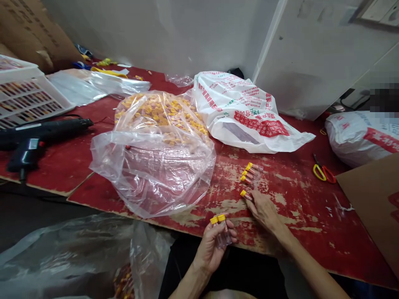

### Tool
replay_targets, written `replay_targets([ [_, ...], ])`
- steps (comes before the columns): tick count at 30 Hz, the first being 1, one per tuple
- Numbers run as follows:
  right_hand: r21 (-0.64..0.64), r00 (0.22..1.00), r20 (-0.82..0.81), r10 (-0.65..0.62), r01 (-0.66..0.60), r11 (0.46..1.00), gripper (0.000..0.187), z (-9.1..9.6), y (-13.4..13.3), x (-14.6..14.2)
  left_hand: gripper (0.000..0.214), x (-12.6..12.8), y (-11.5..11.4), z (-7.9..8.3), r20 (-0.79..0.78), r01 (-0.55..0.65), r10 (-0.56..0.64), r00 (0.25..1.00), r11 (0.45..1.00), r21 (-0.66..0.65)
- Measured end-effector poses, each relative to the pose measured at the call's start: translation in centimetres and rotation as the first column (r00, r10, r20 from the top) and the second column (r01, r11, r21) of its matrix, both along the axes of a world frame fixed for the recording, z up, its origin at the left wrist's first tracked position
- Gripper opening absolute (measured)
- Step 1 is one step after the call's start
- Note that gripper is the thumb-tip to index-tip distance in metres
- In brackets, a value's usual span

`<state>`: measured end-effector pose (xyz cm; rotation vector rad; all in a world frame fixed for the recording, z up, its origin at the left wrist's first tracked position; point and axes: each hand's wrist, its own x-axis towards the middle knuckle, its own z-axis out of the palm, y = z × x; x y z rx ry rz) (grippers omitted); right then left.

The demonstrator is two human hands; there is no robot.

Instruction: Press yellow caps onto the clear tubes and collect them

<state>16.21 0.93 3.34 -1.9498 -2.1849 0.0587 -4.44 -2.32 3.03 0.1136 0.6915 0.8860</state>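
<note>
My left hand is closed around two small clear tubes with yellow caps, held upright just off the near edge of the worn red table. My right hand lies on the table with its fingers on one yellow-capped tube. Just beyond it lies a short row of several more capped tubes. A big clear plastic bag full of yellow-capped tubes sits to the left of them.
A white printed plastic bag lies behind the tubes and another at far right. Scissors and cardboard are on the right. A black heat gun and white crate sit left. A clear bag hangs below.
</note>
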Motion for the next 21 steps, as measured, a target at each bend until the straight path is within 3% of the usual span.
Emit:
replay_targets([
  [3, -0.258, 1.0, -0.001, 0.031, -0.03, 0.966, 0.023, 2.7, -1.7, 1.3, 0.037, -0.1, 0.1, -0.1, 0.02, 0.003, -0.003, 1.0, 1.0, 0.002],
  [7, -0.476, 0.959, 0.264, 0.102, 0.038, 0.878, 0.028, 4.9, -2.7, 2.4, 0.045, -0.1, 0.2, 0.0, 0.048, 0.002, -0.002, 0.999, 1.0, -0.007],
  [12, -0.478, 0.902, 0.427, 0.056, 0.173, 0.861, 0.026, 3.2, -2.4, 1.2, 0.042, 0.1, 0.3, 0.0, 0.06, -0.001, 0.002, 0.998, 1.0, -0.03],
  [17, -0.52, 0.901, 0.431, 0.053, 0.2, 0.831, 0.025, 2.7, -2.2, 0.1, 0.051, 0.5, 0.8, 0.1, 0.06, 0.009, -0.006, 0.998, 0.999, -0.045],
  [21, -0.505, 0.919, 0.393, 0.016, 0.201, 0.839, 0.022, 2.9, -2.4, 0.9, 0.059, 0.7, 1.1, 0.1, 0.059, 0.012, -0.009, 0.998, 0.999, -0.049],
])
